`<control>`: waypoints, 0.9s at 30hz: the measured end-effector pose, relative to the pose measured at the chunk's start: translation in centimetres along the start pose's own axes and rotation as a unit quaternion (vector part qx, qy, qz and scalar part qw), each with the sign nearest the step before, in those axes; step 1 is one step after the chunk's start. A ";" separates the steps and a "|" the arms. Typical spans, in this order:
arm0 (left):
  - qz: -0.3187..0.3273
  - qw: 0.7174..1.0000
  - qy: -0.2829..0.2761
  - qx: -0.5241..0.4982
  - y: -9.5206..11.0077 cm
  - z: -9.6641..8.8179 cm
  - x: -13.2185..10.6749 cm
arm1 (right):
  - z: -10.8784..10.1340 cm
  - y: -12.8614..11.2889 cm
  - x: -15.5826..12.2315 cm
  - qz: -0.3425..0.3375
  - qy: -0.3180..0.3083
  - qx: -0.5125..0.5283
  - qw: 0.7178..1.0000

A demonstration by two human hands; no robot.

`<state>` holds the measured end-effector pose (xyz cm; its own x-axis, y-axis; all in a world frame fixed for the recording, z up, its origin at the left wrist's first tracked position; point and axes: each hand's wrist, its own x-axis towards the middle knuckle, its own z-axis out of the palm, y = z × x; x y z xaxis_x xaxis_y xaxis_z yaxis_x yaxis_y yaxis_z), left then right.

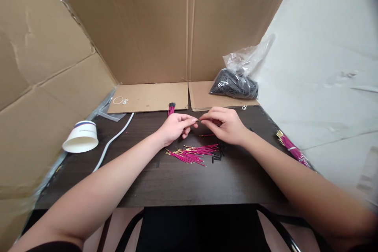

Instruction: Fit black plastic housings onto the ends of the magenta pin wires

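My left hand and my right hand meet fingertip to fingertip above the table, both pinched closed. A thin gold-tipped wire shows in the small gap between them, its end at my left fingertips; most of it is hidden. Whether my right fingers pinch a separate small piece cannot be made out. Under my right hand lies a magenta wire. Nearer me is a loose pile of magenta wires with gold ends, beside several short black sleeves. Just beyond my left hand sits a bundle of black-capped magenta wires.
A clear bag of black pieces rests on a cardboard sheet at the back. On the left are a white paper cup and a grey cable. A tied wire bundle lies right. Cardboard walls surround the table.
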<state>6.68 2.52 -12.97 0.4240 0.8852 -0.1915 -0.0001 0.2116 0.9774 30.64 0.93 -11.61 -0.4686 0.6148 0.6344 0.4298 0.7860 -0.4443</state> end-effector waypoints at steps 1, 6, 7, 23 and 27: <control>-0.002 1.000 0.009 -0.013 0.0 0.0 0.1 | 0.1 0.0 0.0 0.006 0.005 -0.002 1.000; -0.006 0.999 0.028 -0.045 0.1 0.2 0.1 | 0.4 -0.1 0.0 0.023 0.012 0.002 1.000; -0.008 0.999 0.029 -0.046 0.1 0.2 0.0 | 0.4 0.0 0.0 0.026 0.012 0.001 1.000; 0.002 0.999 0.032 -0.015 -0.1 0.2 0.0 | 0.7 0.3 -0.3 0.034 0.003 -0.011 0.999; 0.003 0.999 0.046 -0.010 -0.2 0.3 0.0 | 0.8 0.4 -0.4 0.067 0.005 0.009 0.998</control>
<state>6.97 2.33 -13.12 0.3396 0.9205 -0.1931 -0.0211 0.2127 0.9769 30.39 1.01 -12.50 -0.4004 0.7134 0.5750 0.4736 0.6983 -0.5366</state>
